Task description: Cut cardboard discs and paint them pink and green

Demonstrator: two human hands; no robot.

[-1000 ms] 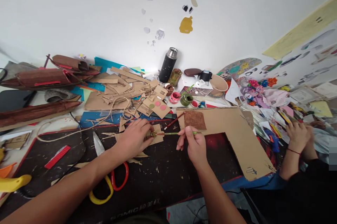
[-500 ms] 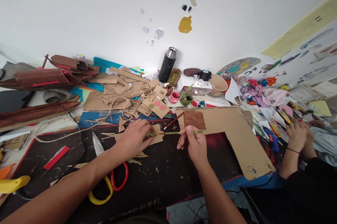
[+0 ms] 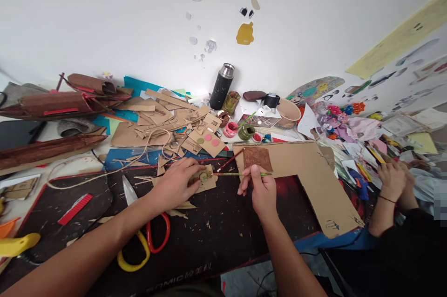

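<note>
My right hand (image 3: 262, 190) is closed around a thin green-handled paintbrush (image 3: 230, 174), whose tip points left. Close to that tip, a small piece of cardboard (image 3: 210, 184) carries green paint (image 3: 205, 175). My left hand (image 3: 178, 183) grips the cardboard's left side with bent fingers and thumb, covering part of it. Behind them lies another cardboard piece with pink and green painted dots (image 3: 208, 138). Jars of green paint (image 3: 246, 132) and pink paint (image 3: 231, 130) stand further back. A brown-painted cardboard rectangle (image 3: 257, 159) lies beyond my right hand.
Scissors (image 3: 134, 250) lie under my left forearm. Cardboard scraps (image 3: 167, 118) and twine (image 3: 104, 170) cover the back left. A black flask (image 3: 222, 86) stands near the wall. A large cut cardboard sheet (image 3: 316, 185) lies right. Another person's hands (image 3: 394, 183) rest at far right.
The brush tip has drawn slightly right, away from my left hand. My left fingers have shifted a little left, and more of the green paint shows on the cardboard.
</note>
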